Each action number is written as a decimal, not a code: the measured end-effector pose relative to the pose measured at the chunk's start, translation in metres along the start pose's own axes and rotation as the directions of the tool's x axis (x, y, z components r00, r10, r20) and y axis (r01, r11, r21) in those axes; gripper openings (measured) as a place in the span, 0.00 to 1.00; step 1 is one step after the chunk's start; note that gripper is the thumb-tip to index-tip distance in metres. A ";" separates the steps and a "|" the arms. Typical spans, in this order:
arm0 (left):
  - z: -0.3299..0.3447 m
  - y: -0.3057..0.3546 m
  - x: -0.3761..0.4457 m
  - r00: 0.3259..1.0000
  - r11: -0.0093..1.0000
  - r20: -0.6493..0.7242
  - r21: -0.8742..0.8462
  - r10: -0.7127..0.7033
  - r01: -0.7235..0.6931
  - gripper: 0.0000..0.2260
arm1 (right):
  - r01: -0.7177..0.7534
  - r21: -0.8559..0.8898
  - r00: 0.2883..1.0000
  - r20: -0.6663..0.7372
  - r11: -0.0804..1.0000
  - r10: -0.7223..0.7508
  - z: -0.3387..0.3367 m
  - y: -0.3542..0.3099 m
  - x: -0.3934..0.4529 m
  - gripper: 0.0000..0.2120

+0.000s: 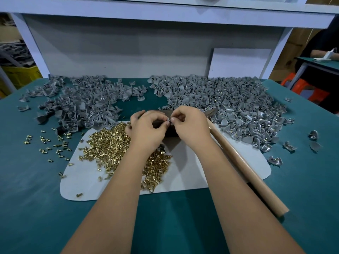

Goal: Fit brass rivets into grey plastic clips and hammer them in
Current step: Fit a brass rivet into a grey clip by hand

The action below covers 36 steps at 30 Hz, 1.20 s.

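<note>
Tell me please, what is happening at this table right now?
A person is putting small parts together by hand. The left hand and the right hand meet above a dark block, pinching a small piece between their fingertips; it is too small to identify. Loose brass rivets lie on a white mat, with grey clips heaped behind. A hammer lies unused beside the right forearm.

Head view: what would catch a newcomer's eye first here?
Probably the bright heap of brass rivets on the pale mat, left of centre. Next, the two sprawling piles of grey plastic clips across the back of the green table. At centre, the left hand and right hand meet, pinching something small between the fingertips.
</note>
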<state>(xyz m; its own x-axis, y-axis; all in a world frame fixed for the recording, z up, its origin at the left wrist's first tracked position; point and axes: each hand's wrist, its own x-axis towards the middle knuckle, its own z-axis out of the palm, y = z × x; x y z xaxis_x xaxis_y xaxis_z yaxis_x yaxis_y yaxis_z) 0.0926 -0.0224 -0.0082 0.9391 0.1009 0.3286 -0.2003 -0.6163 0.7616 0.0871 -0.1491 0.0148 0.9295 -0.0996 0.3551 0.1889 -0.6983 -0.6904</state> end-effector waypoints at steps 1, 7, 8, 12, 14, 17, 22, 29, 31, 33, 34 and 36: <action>0.000 0.000 0.000 1.000 1.000 0.000 0.002 0.001 -0.001 0.06 | -0.008 0.014 1.000 -0.003 1.000 0.008 0.000 0.000 0.000 0.08; 0.000 -0.001 -0.001 1.000 0.999 0.001 0.042 -0.009 0.009 0.04 | 0.021 0.039 0.997 -0.077 0.999 -0.018 0.007 0.002 -0.006 0.10; 0.000 0.000 -0.002 1.000 0.999 0.001 0.048 -0.011 0.011 0.04 | 0.037 0.039 0.995 -0.093 0.999 -0.034 0.008 0.002 -0.007 0.10; -0.001 0.002 -0.004 1.000 0.997 -0.010 0.070 -0.016 0.017 0.03 | 0.088 -0.009 0.984 -0.156 0.996 -0.088 0.012 0.004 -0.011 0.08; -0.001 0.003 -0.005 1.000 0.996 -0.019 0.081 -0.022 0.023 0.02 | 0.110 -0.021 0.979 -0.173 0.994 -0.112 0.014 0.005 -0.012 0.08; -0.001 0.005 -0.007 0.999 0.997 -0.027 0.075 -0.026 0.028 0.04 | 0.132 -0.020 0.972 -0.195 0.991 -0.133 0.017 0.006 -0.013 0.08; -0.003 0.005 -0.007 1.000 0.999 -0.016 0.043 -0.019 0.019 0.04 | 0.167 -0.045 0.963 -0.208 0.985 -0.173 0.019 0.008 -0.015 0.05; -0.003 0.006 -0.008 0.999 0.999 0.024 -0.012 -0.042 0.042 0.05 | 0.098 0.172 0.974 -0.218 0.980 -0.060 0.014 0.010 -0.021 0.13; -0.003 0.005 -0.007 0.999 0.998 0.040 -0.058 -0.037 0.039 0.05 | 0.071 0.227 0.977 -0.210 0.971 -0.022 0.012 0.009 -0.022 0.15; -0.004 0.005 -0.007 0.998 0.995 0.042 -0.093 -0.038 0.041 0.07 | 0.068 0.249 0.980 -0.200 0.966 -0.017 0.011 0.007 -0.023 0.16; -0.004 0.005 -0.007 0.998 0.993 0.039 -0.110 -0.039 0.043 0.08 | 0.071 0.256 0.980 -0.197 0.964 -0.020 0.011 0.006 -0.024 0.16; -0.005 0.004 -0.007 0.999 0.988 0.029 -0.147 -0.037 0.041 0.09 | 0.080 0.262 0.980 -0.197 0.962 -0.027 0.010 0.006 -0.025 0.14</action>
<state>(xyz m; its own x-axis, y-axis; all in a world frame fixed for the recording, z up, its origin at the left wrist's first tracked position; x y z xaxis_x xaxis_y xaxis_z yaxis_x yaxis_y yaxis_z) 0.0835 -0.0220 -0.0048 0.9536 0.1005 0.2838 -0.2007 -0.4901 0.8482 0.0683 -0.1432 -0.0045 0.8432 -0.2184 0.4912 0.3388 -0.4935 -0.8010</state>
